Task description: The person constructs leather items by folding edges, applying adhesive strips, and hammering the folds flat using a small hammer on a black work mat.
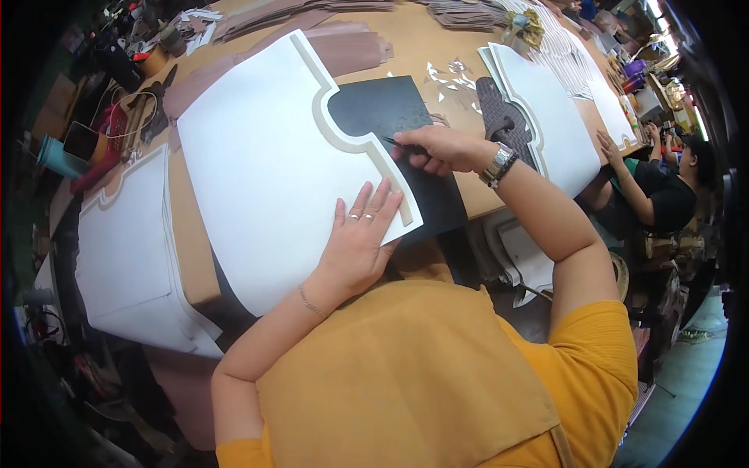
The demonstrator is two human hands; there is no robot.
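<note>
A large white sheet (273, 171) lies across the table, with a grey-beige strip (321, 105) along its notched, curved right edge. My left hand (359, 234) rests flat on the sheet's lower right part, fingers spread, fingertips by the strip. My right hand (445, 148) is closed around a small dark-handled pointed tool (400, 146). The tool's thin dark tip is next to the corner of the sheet's edge; its exact kind is hard to make out. Beneath the sheet's right side lies a black mat (382, 101).
Similar white sheets lie stacked at left (125, 242) and right (558, 125). White and brown scraps (454, 82) are scattered beyond the mat. A dark woven piece (499, 117) is under the right stack. Brown sheets (343, 51) lie at the back. A co-worker (663, 183) sits at far right.
</note>
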